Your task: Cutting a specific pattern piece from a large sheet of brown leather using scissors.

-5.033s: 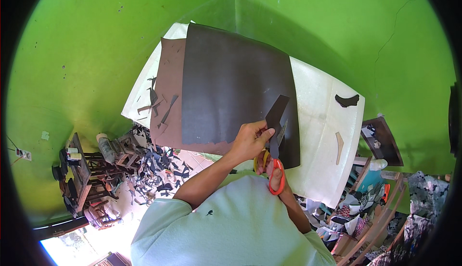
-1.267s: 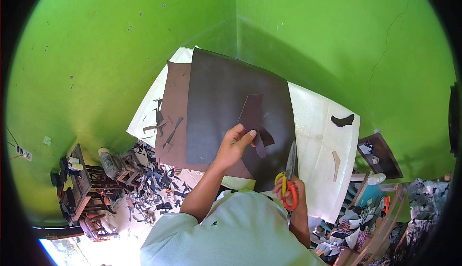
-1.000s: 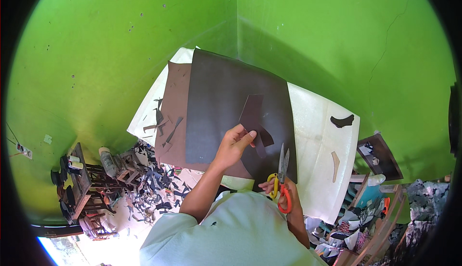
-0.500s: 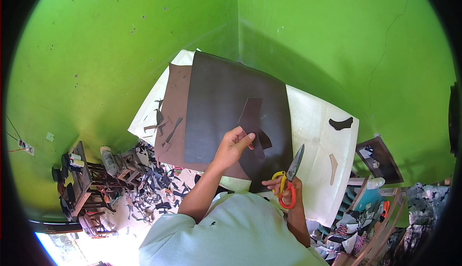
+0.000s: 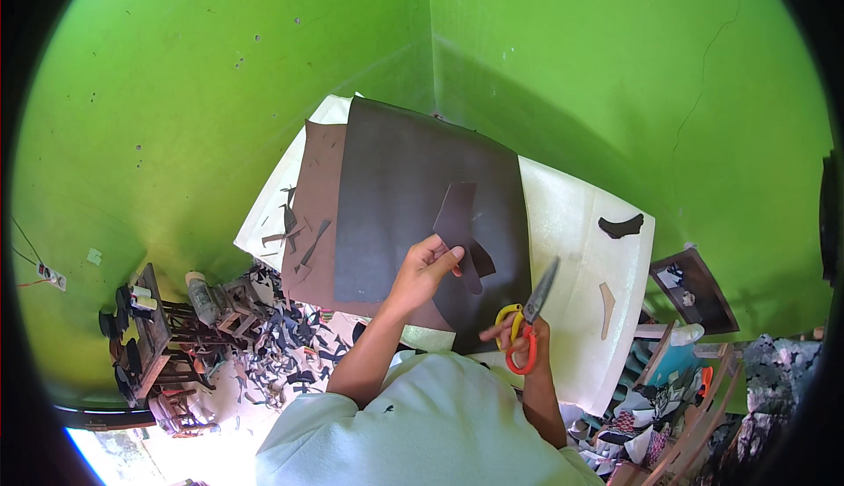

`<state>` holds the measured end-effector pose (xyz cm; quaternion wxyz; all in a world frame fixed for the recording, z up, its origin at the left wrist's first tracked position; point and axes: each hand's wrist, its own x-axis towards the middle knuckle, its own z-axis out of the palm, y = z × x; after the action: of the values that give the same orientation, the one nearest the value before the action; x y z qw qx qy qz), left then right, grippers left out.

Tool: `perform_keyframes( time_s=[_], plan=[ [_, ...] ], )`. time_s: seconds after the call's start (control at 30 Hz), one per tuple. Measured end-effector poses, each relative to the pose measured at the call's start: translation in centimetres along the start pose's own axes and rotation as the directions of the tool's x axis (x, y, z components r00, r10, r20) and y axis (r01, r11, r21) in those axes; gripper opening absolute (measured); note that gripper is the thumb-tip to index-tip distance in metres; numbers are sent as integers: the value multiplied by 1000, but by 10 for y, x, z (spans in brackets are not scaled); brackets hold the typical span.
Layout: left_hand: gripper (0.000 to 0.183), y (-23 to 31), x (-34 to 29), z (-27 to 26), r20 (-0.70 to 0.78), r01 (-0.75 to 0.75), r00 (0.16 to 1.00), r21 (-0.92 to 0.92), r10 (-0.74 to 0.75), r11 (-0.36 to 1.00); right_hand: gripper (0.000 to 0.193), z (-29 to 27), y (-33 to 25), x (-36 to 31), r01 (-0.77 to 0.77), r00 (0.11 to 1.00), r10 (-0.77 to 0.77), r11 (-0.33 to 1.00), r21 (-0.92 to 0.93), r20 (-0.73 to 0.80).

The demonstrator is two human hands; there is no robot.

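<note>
Brown forked piece (image 5: 456, 209) is pinched between the left grip's (image 5: 429, 268) thumb and fingers; the right grip (image 5: 536, 341) holds scissors (image 5: 530, 313), 2 blades best kept clear of that thumb. Behind the piece spreads the dark sheet (image 5: 409, 174).

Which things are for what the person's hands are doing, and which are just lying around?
Being used, it looks like:
dark piece, in the left hand
scissors, in the right hand

Probably just lying around:
floor scraps
curved black piece, on the white sheet
tan piece
</note>
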<state>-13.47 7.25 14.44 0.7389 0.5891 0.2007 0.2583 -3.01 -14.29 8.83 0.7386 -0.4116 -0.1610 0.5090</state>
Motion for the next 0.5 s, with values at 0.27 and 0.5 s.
perform_keyframes(
  time_s=[0.27, 0.5],
  plan=[
    [13, 7, 1, -1, 67, -11, 998, -8, 12, 1000, 61, 14, 2, 3, -35, 958, 76, 988, -152, 278],
    [14, 8, -2, -6, 73, -37, 997, 26, 35, 999, 59, 7, 6, -3, -117, 893, 219, 956, -269, 392]
  ],
)
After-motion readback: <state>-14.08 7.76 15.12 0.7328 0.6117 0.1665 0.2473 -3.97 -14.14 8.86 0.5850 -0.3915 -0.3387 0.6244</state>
